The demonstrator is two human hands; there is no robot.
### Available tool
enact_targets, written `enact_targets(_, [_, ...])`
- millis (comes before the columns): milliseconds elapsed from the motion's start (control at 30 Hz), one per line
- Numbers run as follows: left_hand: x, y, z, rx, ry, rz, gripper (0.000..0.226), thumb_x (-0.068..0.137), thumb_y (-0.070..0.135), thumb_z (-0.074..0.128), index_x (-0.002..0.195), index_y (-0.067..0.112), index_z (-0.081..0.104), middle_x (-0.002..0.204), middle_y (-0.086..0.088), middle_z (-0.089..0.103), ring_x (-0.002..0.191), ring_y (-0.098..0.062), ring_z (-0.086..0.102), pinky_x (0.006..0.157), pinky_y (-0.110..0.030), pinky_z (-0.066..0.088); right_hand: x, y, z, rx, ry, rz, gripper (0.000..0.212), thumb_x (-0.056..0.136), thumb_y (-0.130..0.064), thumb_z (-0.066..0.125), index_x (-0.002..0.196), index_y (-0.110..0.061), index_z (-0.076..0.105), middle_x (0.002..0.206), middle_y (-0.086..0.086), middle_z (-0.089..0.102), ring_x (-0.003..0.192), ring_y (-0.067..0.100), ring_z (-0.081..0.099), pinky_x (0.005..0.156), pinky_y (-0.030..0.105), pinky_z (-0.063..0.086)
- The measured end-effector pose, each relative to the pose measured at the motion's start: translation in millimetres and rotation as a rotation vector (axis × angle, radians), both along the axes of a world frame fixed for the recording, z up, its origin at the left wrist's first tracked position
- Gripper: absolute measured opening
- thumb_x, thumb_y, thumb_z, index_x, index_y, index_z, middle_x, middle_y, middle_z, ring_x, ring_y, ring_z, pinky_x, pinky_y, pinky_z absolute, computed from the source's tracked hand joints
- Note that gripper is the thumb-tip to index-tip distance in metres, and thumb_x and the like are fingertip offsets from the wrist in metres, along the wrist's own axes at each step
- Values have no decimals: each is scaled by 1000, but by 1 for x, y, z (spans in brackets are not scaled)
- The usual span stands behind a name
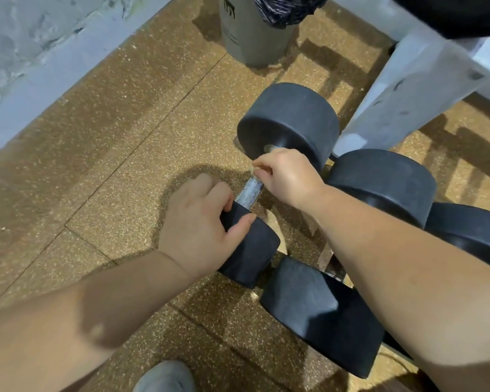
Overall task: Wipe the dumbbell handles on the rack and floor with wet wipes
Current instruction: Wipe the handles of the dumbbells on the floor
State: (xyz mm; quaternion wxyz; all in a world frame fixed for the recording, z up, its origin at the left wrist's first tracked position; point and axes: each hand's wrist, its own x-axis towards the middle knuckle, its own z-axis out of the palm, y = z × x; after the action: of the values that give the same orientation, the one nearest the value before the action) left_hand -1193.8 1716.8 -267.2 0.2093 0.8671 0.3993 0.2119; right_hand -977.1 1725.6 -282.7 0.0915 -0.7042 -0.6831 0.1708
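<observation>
A black dumbbell lies on the speckled floor, its far head (290, 120) toward the bin and its near head (251, 250) toward me. Between them runs a knurled metal handle (249, 190). My left hand (201, 224) grips the near head, thumb laid across its top. My right hand (286, 176) is curled round the far part of the handle; a pale edge showing at its fingers may be a wipe, but I cannot tell for sure. More black dumbbells (379, 182) lie close on the right.
A grey bin (252, 32) with a black liner stands at the top. A pale metal rack leg (402, 89) slants down at the right. A grey wall base (54, 80) runs along the left. Another dumbbell head (323, 312) and my shoe (164, 377) are near the bottom.
</observation>
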Motion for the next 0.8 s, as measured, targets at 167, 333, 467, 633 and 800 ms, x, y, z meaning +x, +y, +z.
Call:
enact_targets(167, [0, 0, 1, -5, -10, 16, 39, 81, 52, 65, 78, 17, 47, 83, 2, 42, 76, -22, 43, 70, -36, 35, -16, -11, 0, 6, 70, -77, 14, 92, -25, 63, 84, -17, 71, 81, 4, 69, 79, 28, 64, 73, 38, 52])
enact_targets(333, [1, -1, -1, 0, 8, 23, 38, 81, 50, 67, 78, 16, 50, 83, -1, 44, 76, -25, 45, 70, -43, 41, -25, -18, 9, -85, 75, 226, 14, 92, -19, 60, 92, -13, 73, 92, 4, 69, 88, 27, 65, 78, 38, 51])
enact_targets(467, [1, -2, -1, -16, 9, 24, 38, 82, 53, 64, 80, 18, 48, 84, 1, 44, 78, -25, 45, 72, -44, 44, 1, 8, 0, -11, -134, -83, 23, 99, -28, 54, 93, -13, 70, 95, 6, 64, 90, 32, 63, 74, 38, 49])
enact_targets(633, [1, -2, 0, -11, 32, 30, 38, 79, 51, 65, 80, 16, 51, 84, -2, 46, 78, -27, 47, 72, -46, 44, -29, -28, 2, -64, 87, 124, 15, 95, -22, 59, 93, -16, 73, 92, 3, 70, 86, 27, 65, 78, 41, 53])
enact_targets(800, [2, -4, 3, -86, -84, 92, 34, 69, 44, 70, 76, 16, 50, 81, 1, 46, 77, -24, 47, 73, -39, 42, -1, 7, 5, -57, -126, 32, 27, 100, -30, 53, 89, -14, 71, 93, 8, 67, 87, 34, 65, 69, 33, 43])
